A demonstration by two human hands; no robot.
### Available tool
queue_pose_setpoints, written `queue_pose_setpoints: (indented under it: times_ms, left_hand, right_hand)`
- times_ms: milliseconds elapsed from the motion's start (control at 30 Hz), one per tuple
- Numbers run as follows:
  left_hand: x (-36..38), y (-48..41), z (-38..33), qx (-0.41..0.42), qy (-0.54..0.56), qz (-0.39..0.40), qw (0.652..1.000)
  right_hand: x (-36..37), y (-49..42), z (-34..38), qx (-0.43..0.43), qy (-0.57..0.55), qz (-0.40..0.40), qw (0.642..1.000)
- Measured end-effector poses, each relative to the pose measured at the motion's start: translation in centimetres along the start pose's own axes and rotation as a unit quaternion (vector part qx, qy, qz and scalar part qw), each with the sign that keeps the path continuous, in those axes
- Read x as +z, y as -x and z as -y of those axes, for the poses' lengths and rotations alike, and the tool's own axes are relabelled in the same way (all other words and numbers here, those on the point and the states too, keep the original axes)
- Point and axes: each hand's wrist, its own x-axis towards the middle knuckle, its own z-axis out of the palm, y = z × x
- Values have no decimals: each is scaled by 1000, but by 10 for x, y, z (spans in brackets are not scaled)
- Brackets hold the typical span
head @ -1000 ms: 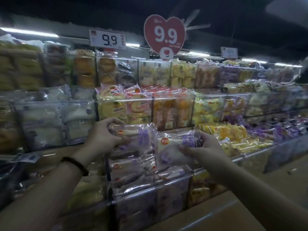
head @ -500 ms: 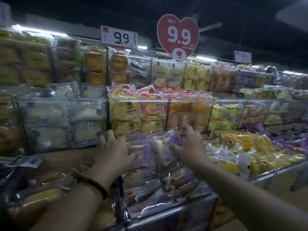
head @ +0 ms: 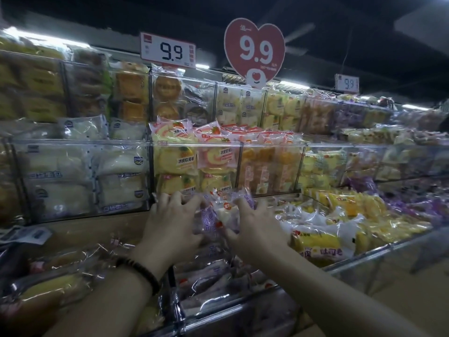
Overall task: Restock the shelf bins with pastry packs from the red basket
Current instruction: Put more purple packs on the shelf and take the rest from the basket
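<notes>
Left grip [head: 170, 223] and right grip [head: 254, 228] clutch pastry packs [head: 220, 212], largely hiding them.

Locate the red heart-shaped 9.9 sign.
Head view, top centre: the red heart sign stands above the top shelf bins, right of the white 9.9 price tag.

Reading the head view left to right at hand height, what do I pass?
Left hand → clear purple-printed pastry packs, gripped between both hands → right hand → white-and-yellow wrapped roll pack lying further right.
</notes>
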Motion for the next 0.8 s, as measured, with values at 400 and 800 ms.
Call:
queue_pose_setpoints:
  times_ms: [400, 800]
  left_hand:
    - [10, -3, 3, -3, 41, 13, 999]
    - [-64, 32, -42, 19, 119, 59, 991]
  right_hand:
    - [13, -16, -3, 22, -139, 44, 989]
    - [-92, 57, -48, -51, -180, 37, 982]
